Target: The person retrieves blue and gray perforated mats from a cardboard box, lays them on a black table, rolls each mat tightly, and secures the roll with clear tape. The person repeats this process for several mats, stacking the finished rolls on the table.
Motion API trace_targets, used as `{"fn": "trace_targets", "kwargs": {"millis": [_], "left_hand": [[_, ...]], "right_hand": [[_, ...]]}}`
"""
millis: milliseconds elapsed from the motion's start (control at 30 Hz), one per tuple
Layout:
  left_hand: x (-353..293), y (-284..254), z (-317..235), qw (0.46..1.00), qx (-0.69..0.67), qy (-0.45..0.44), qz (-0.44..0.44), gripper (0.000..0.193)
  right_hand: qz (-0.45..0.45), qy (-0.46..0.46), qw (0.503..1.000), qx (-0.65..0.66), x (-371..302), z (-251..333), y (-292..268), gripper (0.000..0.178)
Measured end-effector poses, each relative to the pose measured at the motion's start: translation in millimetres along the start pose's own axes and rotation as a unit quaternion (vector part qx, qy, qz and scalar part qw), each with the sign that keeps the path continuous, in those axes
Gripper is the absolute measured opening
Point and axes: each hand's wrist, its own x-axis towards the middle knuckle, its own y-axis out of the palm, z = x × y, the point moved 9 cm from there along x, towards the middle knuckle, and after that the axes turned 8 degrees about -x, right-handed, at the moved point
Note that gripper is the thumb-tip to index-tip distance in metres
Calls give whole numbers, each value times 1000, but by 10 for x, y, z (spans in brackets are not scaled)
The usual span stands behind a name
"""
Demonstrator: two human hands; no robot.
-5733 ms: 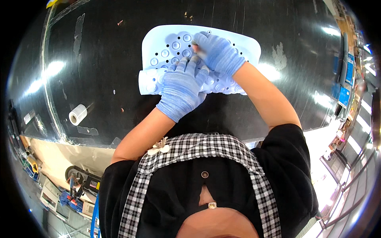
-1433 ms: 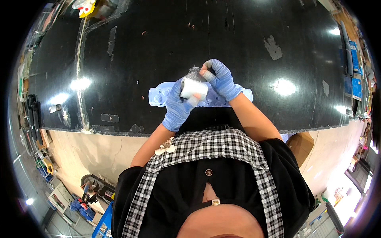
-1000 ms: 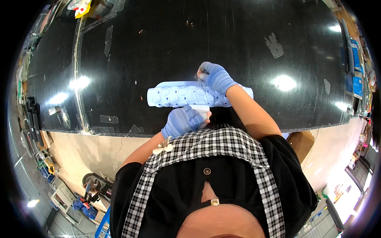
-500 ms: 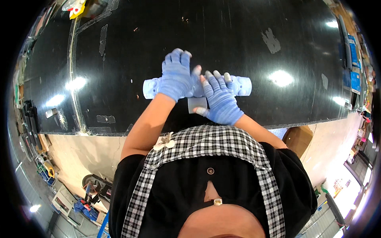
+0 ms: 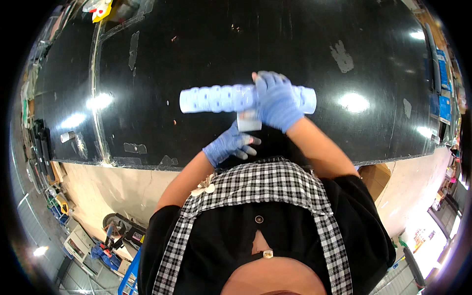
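Observation:
A light blue foam roller (image 5: 211, 99) with a knobbly surface lies crosswise on the black table. My right hand (image 5: 279, 101), in a blue knit glove with pale fingertips, is closed over the roller right of its middle. A pale strip (image 5: 250, 124), maybe a label or film, sticks out from the roller's near side. Beside that strip, closer to my apron, is my gloved left hand (image 5: 228, 146). Its fingers are apart and seem to hold nothing; whether one touches the strip's edge I cannot tell.
The black table (image 5: 305, 44) has taped seams and worn patches. A yellow and white item (image 5: 102, 10) lies at its far left, and a small clear cylinder (image 5: 67, 136) near the left edge. Below the near edge at right is a cardboard box (image 5: 376, 179).
My left hand has come off the roller and moved toward me, beside the strip. My right hand has slid up over the roller, which has turned and shows a different side.

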Motion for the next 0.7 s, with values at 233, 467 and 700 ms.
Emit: {"fn": "trace_targets", "kwargs": {"millis": [233,467,700], "left_hand": [[681,-286,-917,997,-7,43,-62,73],[1103,-389,-1722,995,17,66,-69,71],[1467,-449,-2571,988,-20,135,-78,59]], "right_hand": [[-157,101,979,-86,1293,-955,-897,87],[-180,46,981,-51,1357,-1286,-940,73],[-48,-18,992,-111,1945,-1443,-899,88]]}}
